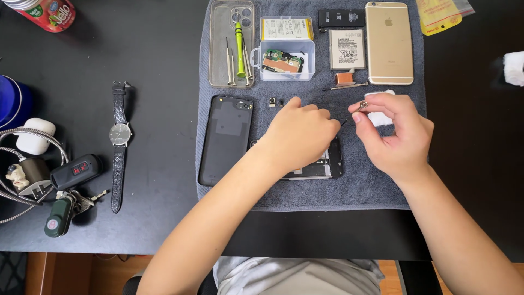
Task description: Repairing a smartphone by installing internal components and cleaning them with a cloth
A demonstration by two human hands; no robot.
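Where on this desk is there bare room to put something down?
Bare black desk lies between the wristwatch and the grey towel, and right of the towel. The towel's upper half and the left hand and right hand are crowded.

Grey towel (376, 186) looks soft and nubby on a matt black table (158, 54). Back cover (225, 139) shines glossy black, gold phone (388, 42) is brushed metal, clear plastic case (232, 43), leather watch strap (117, 180).

left hand (299, 134) — bare, no rings | right hand (394, 134) — bare | forearms unsleeved | grey shirt
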